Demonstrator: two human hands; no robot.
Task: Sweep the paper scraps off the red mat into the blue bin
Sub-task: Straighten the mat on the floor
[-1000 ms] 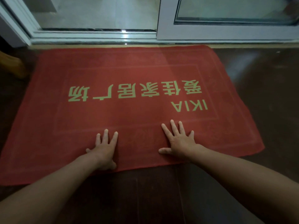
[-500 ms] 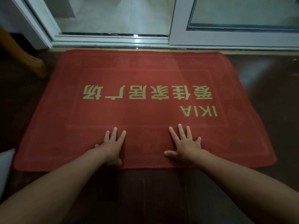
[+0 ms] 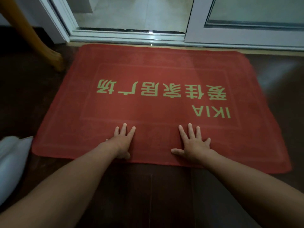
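The red mat with pale green lettering lies flat on the dark floor in front of a sliding door. My left hand rests palm down on the mat's near edge, fingers spread. My right hand lies flat a little to the right of it, also spread, holding nothing. No paper scraps show on the mat, and no blue bin is in view.
A white sliding door frame and metal track run along the mat's far edge. A wooden furniture leg stands at the far left. A pale white object lies at the left edge. Dark floor surrounds the mat.
The view has swung left, so the mat sits further right in frame, and the wooden leg and pale object have come into sight. Both hands stay flat on the near edge.
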